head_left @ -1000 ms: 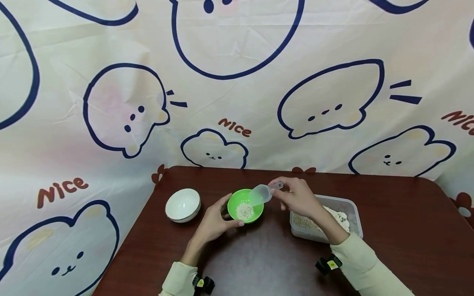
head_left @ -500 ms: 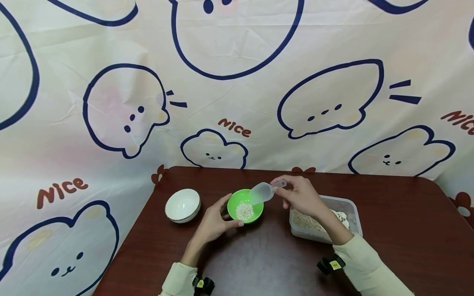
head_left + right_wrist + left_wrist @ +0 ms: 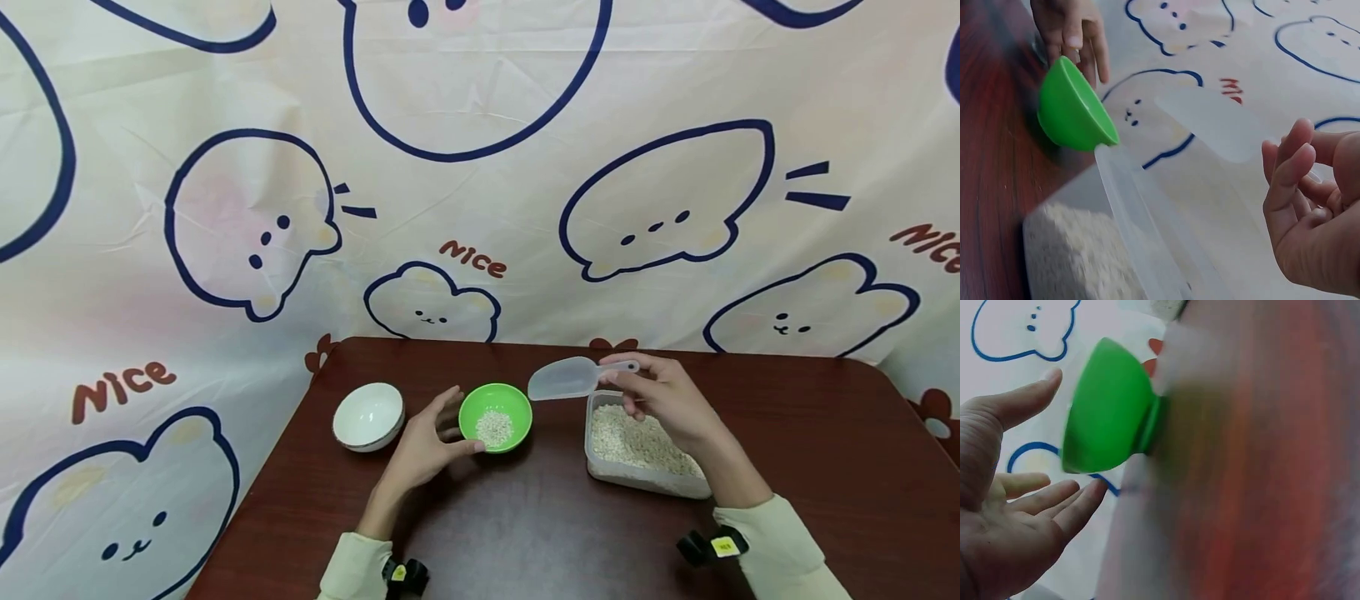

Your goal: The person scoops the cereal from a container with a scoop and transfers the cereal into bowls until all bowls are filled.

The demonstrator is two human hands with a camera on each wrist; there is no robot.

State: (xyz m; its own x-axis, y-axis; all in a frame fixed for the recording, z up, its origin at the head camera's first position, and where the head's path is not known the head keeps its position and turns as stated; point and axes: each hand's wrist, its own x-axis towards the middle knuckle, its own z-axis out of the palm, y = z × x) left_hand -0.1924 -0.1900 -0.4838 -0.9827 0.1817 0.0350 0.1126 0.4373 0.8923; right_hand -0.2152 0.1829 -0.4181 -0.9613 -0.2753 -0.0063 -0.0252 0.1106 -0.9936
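The left hand [image 3: 429, 442] had its fingers spread and relaxed at the left side of the green bowl [image 3: 497, 395], which sat on the tabletop [image 3: 525, 533] with grain [image 3: 495, 427] inside; contact with the rim could not be confirmed. The right hand [image 3: 667, 404] gripped the raised scoop [image 3: 564, 379] by its handle, contents indiscernible. The right hand and forearm hid part of the box [image 3: 637, 478], which the right wrist view cut off at the bottom.

One green bowl [image 3: 497, 397]; one white bowl [image 3: 369, 414]; one scoop [image 3: 564, 380]; one tub [image 3: 637, 477]; two wrist cameras [image 3: 696, 548]; one table [image 3: 555, 533].
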